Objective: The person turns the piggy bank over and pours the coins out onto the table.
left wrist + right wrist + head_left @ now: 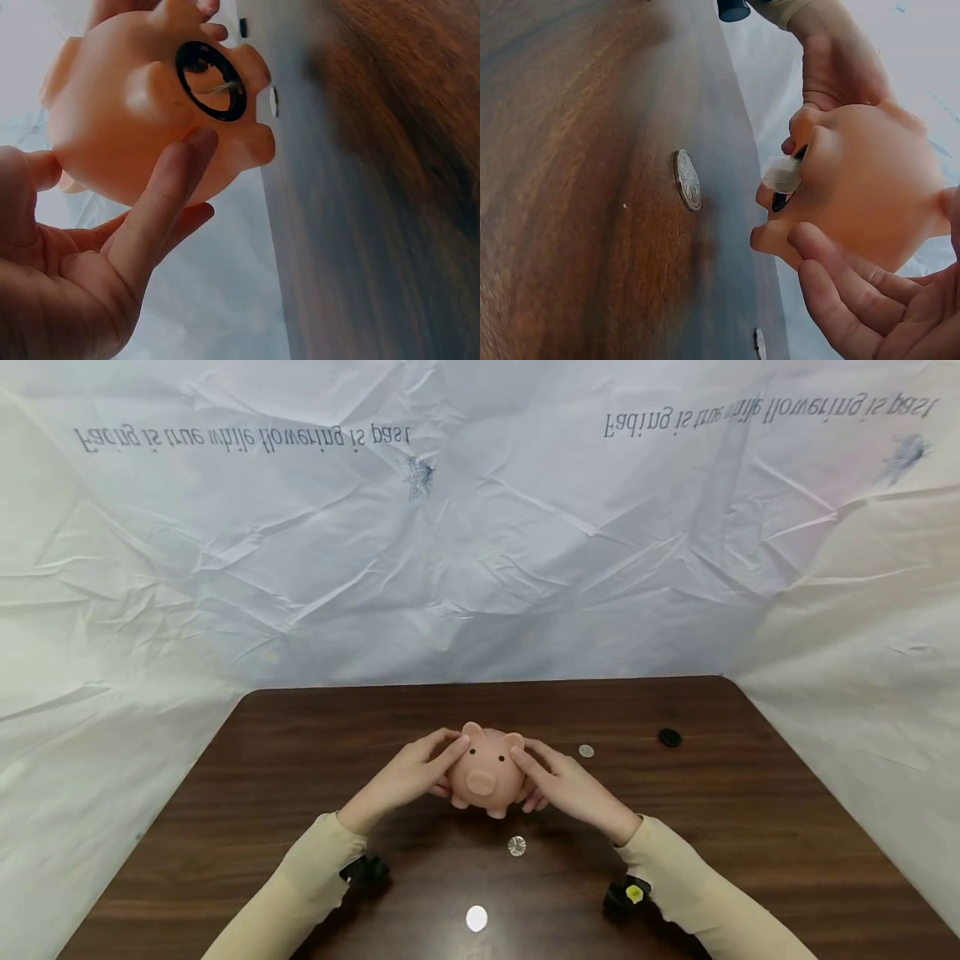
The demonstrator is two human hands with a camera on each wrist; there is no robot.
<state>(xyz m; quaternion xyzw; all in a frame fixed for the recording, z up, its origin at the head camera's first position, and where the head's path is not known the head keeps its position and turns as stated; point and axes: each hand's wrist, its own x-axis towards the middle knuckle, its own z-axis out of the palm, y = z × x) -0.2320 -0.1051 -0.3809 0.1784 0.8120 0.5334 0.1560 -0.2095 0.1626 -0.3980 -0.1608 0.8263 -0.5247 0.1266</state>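
A pink piggy bank (pixel 486 774) is held up off the table between both hands, its snout toward the head camera. My left hand (pixel 416 769) grips its left side, thumb near the ear and fingers around the body. On the other side my right hand (pixel 558 781) grips it with the thumb beside the eye. Underneath, a black-rimmed round hole (pixel 211 81) stands uncovered between the feet. A blurred, pale coin (pixel 782 174) is at that hole in the right wrist view. Below the bank, a silver coin (pixel 517 846) lies on the table.
Another coin (pixel 587 750) lies right of the bank, and a black round stopper (pixel 670 737) sits farther right. The dark wooden table (pixel 300 735) meets a creased white sheet (pixel 480 568) along its far edge. A bright spot (pixel 476 918) near the front looks like reflected light.
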